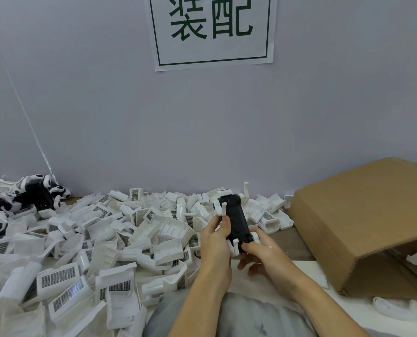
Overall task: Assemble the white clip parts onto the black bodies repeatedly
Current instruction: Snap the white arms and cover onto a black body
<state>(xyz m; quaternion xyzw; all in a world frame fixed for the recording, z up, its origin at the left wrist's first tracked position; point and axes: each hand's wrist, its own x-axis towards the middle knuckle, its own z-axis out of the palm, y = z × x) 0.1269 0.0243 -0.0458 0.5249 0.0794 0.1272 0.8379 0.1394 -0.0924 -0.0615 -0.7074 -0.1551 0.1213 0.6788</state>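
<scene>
I am holding a black body (235, 218) upright above the surface (297, 244), in front of my chest. My left hand (216, 235) is gripping its left side, thumb lying along the edge beside a white clip (220, 206) near the top. My right hand (257, 251) is pinching the lower end, where another white clip part (236, 247) is sitting. A heap of loose white parts (100, 239) is lying to my left, assembled black-and-white units (32, 193) are piling up at the far left, and a cardboard box (365, 222) is lying tipped at my right.
</scene>
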